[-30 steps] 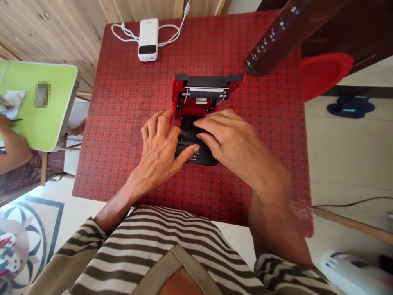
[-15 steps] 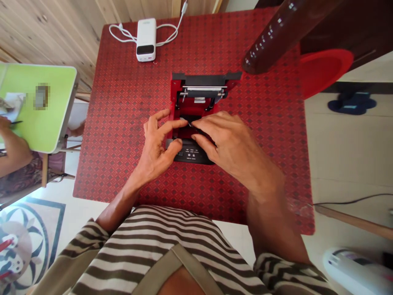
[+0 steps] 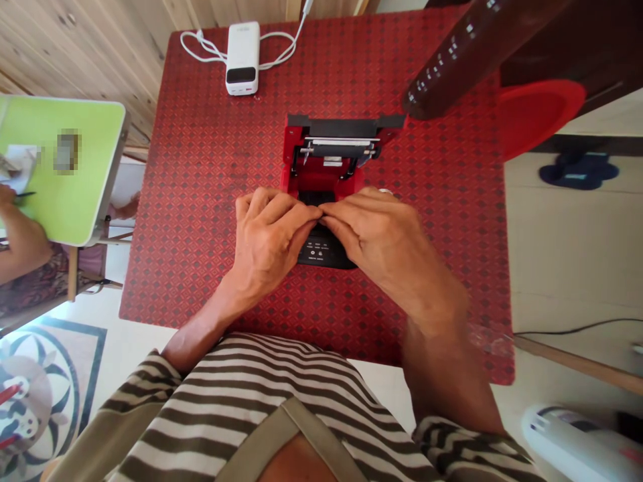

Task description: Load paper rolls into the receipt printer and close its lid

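A small red and black device point(image 3: 326, 253), which looks like a label printer, lies on the red patterned table point(image 3: 201, 167) with its lid point(image 3: 343, 127) raised. A roller and a pale metal strip show inside the lid. My left hand point(image 3: 271, 227) is over the left side of the device, thumb and fingers pinched together. My right hand point(image 3: 382, 234) is pinched too, its fingertips meeting the left ones above the device's open bay. What sits between the fingertips is too small and too covered to make out. Part of the bay and the control panel is hidden by my hands.
A white power bank point(image 3: 242, 59) with a white cable lies at the back left. Toward the back right, a dark brown cylinder point(image 3: 442, 73) leans over the table beside a red round stool point(image 3: 545, 114). On the left, another person's arm point(image 3: 25, 224) rests by a green table point(image 3: 95, 167).
My left hand has gone from spread fingers to a pinch and moved right, up to my right fingertips. The camera view has shifted slightly.
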Demonstrator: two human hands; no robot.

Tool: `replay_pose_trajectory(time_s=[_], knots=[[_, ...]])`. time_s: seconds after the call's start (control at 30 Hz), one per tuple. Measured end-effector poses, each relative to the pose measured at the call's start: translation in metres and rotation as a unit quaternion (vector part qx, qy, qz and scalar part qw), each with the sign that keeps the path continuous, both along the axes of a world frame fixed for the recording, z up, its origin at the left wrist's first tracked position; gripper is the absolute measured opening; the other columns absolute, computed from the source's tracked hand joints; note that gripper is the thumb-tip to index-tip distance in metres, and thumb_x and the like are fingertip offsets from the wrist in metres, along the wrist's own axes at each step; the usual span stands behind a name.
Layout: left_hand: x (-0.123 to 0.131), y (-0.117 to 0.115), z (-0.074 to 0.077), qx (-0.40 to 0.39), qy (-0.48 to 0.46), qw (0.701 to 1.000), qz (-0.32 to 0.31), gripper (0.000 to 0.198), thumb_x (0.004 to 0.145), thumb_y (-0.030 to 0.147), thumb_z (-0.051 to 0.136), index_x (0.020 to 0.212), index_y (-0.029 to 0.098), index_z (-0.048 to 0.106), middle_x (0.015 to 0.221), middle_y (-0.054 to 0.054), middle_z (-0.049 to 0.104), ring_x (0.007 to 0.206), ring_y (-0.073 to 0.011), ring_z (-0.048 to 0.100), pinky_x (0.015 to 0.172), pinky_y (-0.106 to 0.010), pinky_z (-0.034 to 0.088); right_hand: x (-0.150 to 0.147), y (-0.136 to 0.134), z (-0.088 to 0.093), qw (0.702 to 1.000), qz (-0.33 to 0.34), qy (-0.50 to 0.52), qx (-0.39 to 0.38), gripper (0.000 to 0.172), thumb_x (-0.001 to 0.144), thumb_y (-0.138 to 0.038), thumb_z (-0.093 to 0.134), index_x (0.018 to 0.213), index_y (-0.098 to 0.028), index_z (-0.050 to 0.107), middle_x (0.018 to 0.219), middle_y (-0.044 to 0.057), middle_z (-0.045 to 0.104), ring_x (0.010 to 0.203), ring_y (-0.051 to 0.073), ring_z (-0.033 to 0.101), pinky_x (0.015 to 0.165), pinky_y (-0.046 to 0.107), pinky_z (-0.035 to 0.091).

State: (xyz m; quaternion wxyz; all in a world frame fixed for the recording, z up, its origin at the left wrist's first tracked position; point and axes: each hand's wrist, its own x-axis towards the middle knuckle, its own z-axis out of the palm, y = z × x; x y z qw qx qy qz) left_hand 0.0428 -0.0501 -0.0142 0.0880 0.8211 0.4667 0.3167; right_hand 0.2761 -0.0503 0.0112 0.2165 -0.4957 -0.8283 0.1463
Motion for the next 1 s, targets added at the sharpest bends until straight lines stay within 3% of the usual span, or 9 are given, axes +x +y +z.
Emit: replay_pose_trajectory(time_s=[0.13,0.27,0.33,0.4,0.5,0.63,0.77,0.9,1.0], knots=[[-0.003,-0.002,0.007,-0.032,-0.009,0.999,-0.015,0.026,0.132,0.038,0.072,0.126,0.04,0.097,0.116,-0.005,0.092,0.123,-0.0349,0.074,0.118,-0.06,0.055,0.012,-0.012,0.025,0.998,-0.013,0.055,0.001,0.025,0.125,-0.026,0.073,0.125,-0.034,0.097,0.123,0.006,0.099,0.111,0.036,0.091,0.104,0.055,0.073],[-0.011,-0.007,0.016,-0.044,-0.002,0.998,-0.045,0.023,0.13,0.035,0.075,0.126,0.039,0.098,0.117,-0.004,0.092,0.121,-0.0337,0.075,0.117,-0.059,0.056,0.018,-0.013,0.054,0.978,-0.128,0.11,0.119,0.024,0.13,-0.037,0.074,0.132,-0.033,0.097,0.126,0.006,0.1,0.107,0.033,0.094,0.111,0.054,0.075],[-0.014,-0.011,0.017,-0.041,0.002,0.998,-0.052,0.024,0.129,0.033,0.076,0.123,0.039,0.098,0.119,-0.005,0.092,0.119,-0.0333,0.074,0.114,-0.058,0.056,0.017,-0.004,0.056,0.972,-0.165,0.091,0.142,0.031,0.132,-0.038,0.068,0.147,-0.029,0.094,0.141,0.011,0.098,0.126,0.036,0.093,0.129,0.057,0.068],[-0.016,-0.013,0.016,-0.03,0.002,0.998,-0.052,0.024,0.128,0.031,0.077,0.121,0.038,0.099,0.121,-0.006,0.091,0.12,-0.0334,0.074,0.112,-0.057,0.057,0.015,0.009,0.049,0.979,-0.161,0.061,0.109,0.04,0.133,-0.037,0.065,0.166,-0.027,0.086,0.165,0.014,0.091,0.154,0.039,0.085,0.144,0.06,0.057],[-0.017,-0.015,0.014,-0.009,-0.008,0.998,-0.059,0.022,0.128,0.026,0.079,0.122,0.036,0.098,0.124,-0.007,0.09,0.122,-0.0326,0.074,0.11,-0.056,0.058,0.011,0.02,0.037,0.987,-0.13,0.051,0.079,0.046,0.135,-0.037,0.06,0.176,-0.025,0.077,0.18,0.016,0.082,0.171,0.04,0.074,0.149,0.062,0.05],[-0.017,-0.017,0.012,0.009,-0.005,0.998,-0.062,0.022,0.127,0.025,0.08,0.125,0.035,0.098,0.12,-0.007,0.087,0.118,-0.0317,0.071,0.106,-0.054,0.055,0.01,0.011,0.035,0.983,-0.144,0.041,0.103,0.04,0.134,-0.036,0.057,0.161,-0.026,0.085,0.157,0.017,0.092,0.146,0.041,0.085,0.138,0.062,0.058],[-0.015,-0.022,0.012,0.023,0.01,0.999,-0.04,0.022,0.127,0.026,0.08,0.124,0.036,0.098,0.114,-0.007,0.083,0.112,-0.0311,0.067,0.103,-0.054,0.053,0.009,-0.011,0.037,0.984,-0.133,0.051,0.108,0.035,0.134,-0.032,0.057,0.148,-0.029,0.09,0.142,0.013,0.096,0.136,0.041,0.089,0.128,0.063,0.065],[-0.015,-0.024,0.009,0.037,0.005,0.999,-0.038,0.022,0.129,0.026,0.078,0.124,0.035,0.098,0.111,-0.006,0.082,0.109,-0.0301,0.066,0.1,-0.052,0.052,0.008,-0.03,0.024,0.982,-0.098,0.084,0.139,0.029,0.13,-0.02,0.064,0.136,-0.028,0.091,0.126,0.012,0.098,0.119,0.038,0.091,0.111,0.058,0.07],[-0.015,-0.024,0.007,0.029,0.005,0.999,-0.029,0.023,0.128,0.027,0.078,0.124,0.037,0.098,0.111,-0.006,0.081,0.109,-0.0305,0.065,0.1,-0.052,0.05,0.008,-0.04,0.012,0.984,-0.088,0.087,0.125,0.03,0.129,-0.017,0.065,0.136,-0.032,0.091,0.125,0.01,0.099,0.118,0.036,0.092,0.112,0.059,0.071]])
